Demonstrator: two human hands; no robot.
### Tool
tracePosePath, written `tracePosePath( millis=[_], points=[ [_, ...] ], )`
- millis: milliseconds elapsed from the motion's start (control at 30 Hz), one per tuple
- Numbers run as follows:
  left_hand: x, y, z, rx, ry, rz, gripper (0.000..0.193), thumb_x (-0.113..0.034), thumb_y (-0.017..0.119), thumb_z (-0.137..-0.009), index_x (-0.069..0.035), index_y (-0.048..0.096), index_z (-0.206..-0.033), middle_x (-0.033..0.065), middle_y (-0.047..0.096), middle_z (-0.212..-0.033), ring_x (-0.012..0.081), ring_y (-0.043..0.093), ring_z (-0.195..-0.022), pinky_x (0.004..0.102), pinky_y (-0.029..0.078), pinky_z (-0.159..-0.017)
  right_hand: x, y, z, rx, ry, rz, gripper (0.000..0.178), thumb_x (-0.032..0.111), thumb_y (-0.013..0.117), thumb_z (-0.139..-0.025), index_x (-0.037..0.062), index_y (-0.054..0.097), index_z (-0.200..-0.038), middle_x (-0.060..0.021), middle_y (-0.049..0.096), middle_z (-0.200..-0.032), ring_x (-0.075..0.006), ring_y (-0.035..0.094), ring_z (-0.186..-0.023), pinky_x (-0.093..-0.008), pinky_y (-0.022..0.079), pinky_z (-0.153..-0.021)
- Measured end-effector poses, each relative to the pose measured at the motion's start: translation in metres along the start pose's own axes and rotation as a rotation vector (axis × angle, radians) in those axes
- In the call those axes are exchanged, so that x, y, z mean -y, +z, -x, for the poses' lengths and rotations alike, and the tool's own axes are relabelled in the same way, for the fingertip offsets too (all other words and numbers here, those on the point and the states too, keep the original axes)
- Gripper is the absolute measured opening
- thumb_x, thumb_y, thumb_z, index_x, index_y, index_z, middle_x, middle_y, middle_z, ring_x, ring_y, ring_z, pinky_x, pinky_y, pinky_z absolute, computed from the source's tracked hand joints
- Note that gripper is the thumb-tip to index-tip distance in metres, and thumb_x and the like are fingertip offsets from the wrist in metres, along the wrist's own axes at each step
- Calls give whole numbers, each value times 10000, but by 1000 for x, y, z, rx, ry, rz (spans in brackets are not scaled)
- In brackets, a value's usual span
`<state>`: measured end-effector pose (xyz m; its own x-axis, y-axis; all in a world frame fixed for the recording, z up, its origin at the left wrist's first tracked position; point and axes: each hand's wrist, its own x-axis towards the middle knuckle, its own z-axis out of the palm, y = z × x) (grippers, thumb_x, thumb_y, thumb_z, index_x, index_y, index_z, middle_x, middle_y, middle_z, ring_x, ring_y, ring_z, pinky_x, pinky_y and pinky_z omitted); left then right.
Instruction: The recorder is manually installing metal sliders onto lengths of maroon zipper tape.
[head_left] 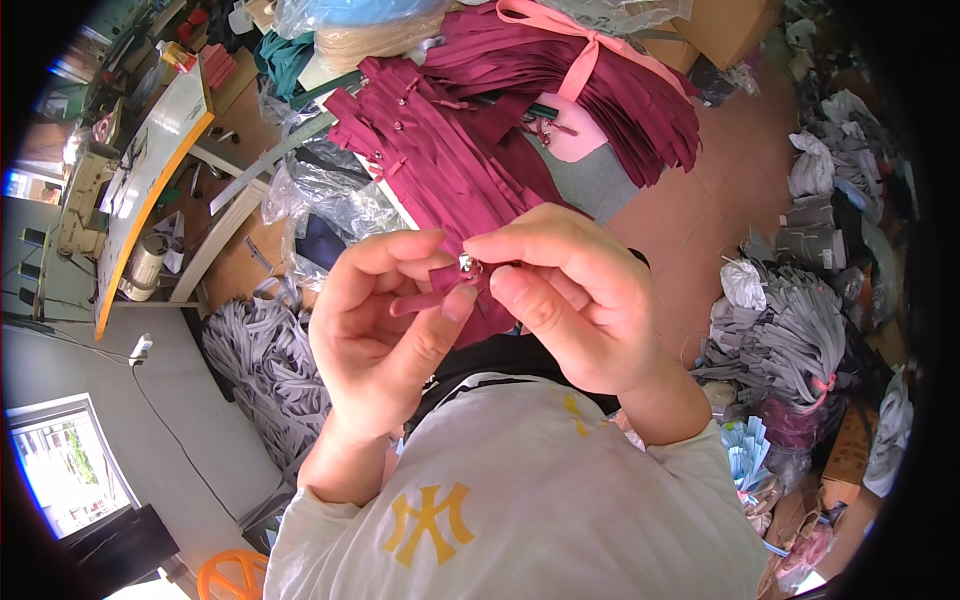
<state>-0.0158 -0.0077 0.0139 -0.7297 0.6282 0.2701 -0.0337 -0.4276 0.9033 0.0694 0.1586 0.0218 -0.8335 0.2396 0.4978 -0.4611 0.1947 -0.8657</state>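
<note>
Close in front of my body, both hands meet at a small silver zipper slider (466,263) on a maroon zipper (441,280). My left hand (375,325) is closed in a pinch, its thumb and fingers on the maroon tape just left of the slider. From the right, my right hand (590,305) pinches at the slider and tape with thumb and forefinger. Fingers partly hide the tape between them. Just beyond the hands lies a long stack of maroon zippers (450,150), with several sliders showing near its far end.
A maroon zipper bundle (630,110) tied with a pink strip (582,65) lies at the far right of the stack. Grey strips (265,350) are heaped at left, and a grey bundle (785,330) at right. A sewing table (160,175) stands at far left beside clear plastic bags (330,200).
</note>
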Motion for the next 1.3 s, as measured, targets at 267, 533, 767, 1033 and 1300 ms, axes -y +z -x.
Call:
tracePosePath(
  millis=[267, 533, 767, 1033, 1300],
  points=[
    [0, 2, 0, 7, 31, -135, 429, 133, 662, -860, 58, 537, -1263, 86, 623, -1100, 119, 612, -993, 252, 518, -887, 0, 4, -1, -70, 51, -90, 185, -3, 683, -898, -21, 671, -1083, -101, 658, -928, -161, 658, -797, -263, 527, -676],
    [9, 6, 2, 53, 162, -132, 388, 110, 676, -873, 73, 546, -1237, 113, 627, -1066, 148, 633, -951, 268, 532, -827, -9, 2, -1, -57, -120, 111, 187, -25, 700, -858, -19, 679, -1044, -107, 675, -904, -186, 657, -779, -285, 520, -692],
    [11, 11, -2, 40, 212, -226, 330, 145, 673, -850, 77, 588, -1161, 121, 634, -1043, 158, 635, -917, 265, 518, -792, -11, 7, 4, -141, -79, 38, 156, -37, 677, -878, -35, 669, -1034, -106, 674, -929, -183, 654, -805, -276, 520, -711],
    [12, 15, -3, -17, 236, -297, 280, 157, 682, -824, 66, 640, -1084, 114, 654, -996, 151, 625, -871, 254, 506, -744, -12, 9, 5, -176, -65, 13, 144, -50, 662, -889, -42, 662, -1032, -104, 671, -969, -172, 650, -829, -276, 524, -732],
    [11, 14, -4, 12, 299, -481, 317, 144, 678, -829, 48, 617, -1125, 104, 638, -1011, 140, 617, -849, 240, 488, -711, -13, 12, 5, -192, -34, 11, 119, -49, 654, -901, -45, 652, -1019, -100, 663, -975, -170, 648, -845, -267, 520, -735]
  ],
)
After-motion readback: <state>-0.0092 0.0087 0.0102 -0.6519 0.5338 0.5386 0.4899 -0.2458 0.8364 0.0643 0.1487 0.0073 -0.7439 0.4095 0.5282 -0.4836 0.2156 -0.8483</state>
